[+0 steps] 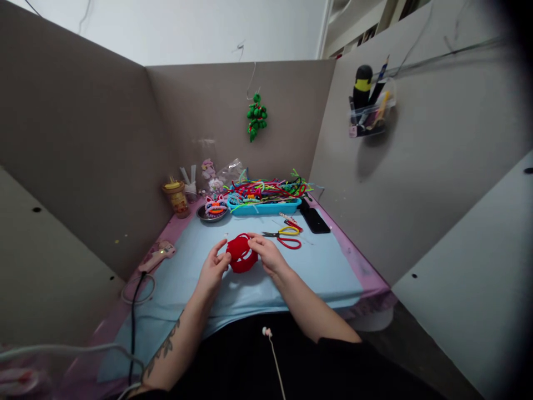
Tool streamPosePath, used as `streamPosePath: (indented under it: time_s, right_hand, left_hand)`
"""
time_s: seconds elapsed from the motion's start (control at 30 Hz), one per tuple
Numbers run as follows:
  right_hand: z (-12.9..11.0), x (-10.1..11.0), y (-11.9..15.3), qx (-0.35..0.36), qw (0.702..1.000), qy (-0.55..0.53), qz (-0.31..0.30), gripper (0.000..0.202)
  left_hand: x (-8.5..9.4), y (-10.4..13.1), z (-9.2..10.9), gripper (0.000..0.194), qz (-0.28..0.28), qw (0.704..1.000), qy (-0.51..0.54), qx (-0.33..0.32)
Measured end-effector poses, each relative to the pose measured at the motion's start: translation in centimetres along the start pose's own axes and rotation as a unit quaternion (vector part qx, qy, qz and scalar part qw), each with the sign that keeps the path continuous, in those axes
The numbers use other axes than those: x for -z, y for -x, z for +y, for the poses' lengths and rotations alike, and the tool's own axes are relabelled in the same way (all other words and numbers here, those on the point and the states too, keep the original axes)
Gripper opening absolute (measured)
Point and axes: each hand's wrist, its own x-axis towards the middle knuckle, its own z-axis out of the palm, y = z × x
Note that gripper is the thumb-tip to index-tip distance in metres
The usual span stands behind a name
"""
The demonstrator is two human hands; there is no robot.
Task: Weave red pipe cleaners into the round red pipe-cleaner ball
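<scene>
A round red piece with open loops at its top (241, 262), apparently bent from fuzzy craft stems, is held above the blue table cover. My left hand (215, 263) grips its left edge between thumb and fingers. On the opposite side, my right hand (268, 254) pinches the upper right loop. Just beyond the right hand lie scissors with one yellow and one red handle (289, 238), blades pointing left. Small red and beaded bits (291, 222) rest behind the scissors.
At the back stands a blue tray (266, 209) heaped with colourful fuzzy stems. A metal bowl (211, 215) holds a pink-and-orange craft piece. A black phone (316, 221) lies right, a corded glue gun (158, 256) left. A cup (177, 200) stands back left; grey partitions enclose the table.
</scene>
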Motion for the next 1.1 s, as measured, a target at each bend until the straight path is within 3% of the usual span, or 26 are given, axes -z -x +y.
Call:
streamPosePath:
  time_s: [0.17,0.27,0.33,0.4,0.47,0.53,0.67,0.87,1.03,1.1]
  right_hand:
    - [0.7,-0.2,-0.2,0.007,1.0,-0.011,0.026,0.036]
    - [-0.7,0.3,-0.1,0.025,0.997,0.058,-0.05,0.033]
    - [-2.5,0.6,0.1,0.037,0.977,0.131,-0.163,0.028]
    - [-4.5,0.5,0.2,0.093,0.937,0.224,-0.251,0.021]
    - [-6.1,0.0,0.3,0.151,0.884,0.316,-0.309,0.019]
    - [-6.8,-0.7,0.4,0.199,0.842,0.381,-0.325,0.018]
    - [-5.6,-1.7,0.5,0.26,0.812,0.441,-0.28,0.015]
    - [-2.8,-2.3,-0.9,0.321,0.831,0.438,-0.123,0.008]
    - [-3.3,-2.6,-0.6,0.375,0.857,0.353,-0.013,0.008]
    - [-3.3,-2.4,0.7,0.406,0.85,0.332,0.044,0.009]
  left_hand:
    - [0.4,-0.4,-0.5,0.061,0.061,0.995,-0.067,-0.049]
    - [1.0,-0.4,-0.2,0.055,0.073,0.992,-0.078,-0.063]
    - [1.3,-0.2,0.4,0.062,0.003,0.999,-0.037,-0.028]
    - [1.2,0.2,1.1,0.078,-0.098,0.994,0.015,0.038]
    - [0.9,0.5,1.5,0.093,-0.169,0.982,0.044,0.077]
    - [0.4,0.8,1.5,0.094,-0.2,0.975,0.062,0.08]
    - [-0.6,1.2,0.4,0.073,-0.188,0.974,0.101,0.071]
    - [-1.2,1.3,-0.8,0.061,-0.107,0.972,0.186,0.1]
    - [-1.0,0.9,-0.7,0.049,-0.025,0.966,0.226,0.12]
    - [-1.0,0.6,-0.5,0.041,0.006,0.962,0.251,0.108]
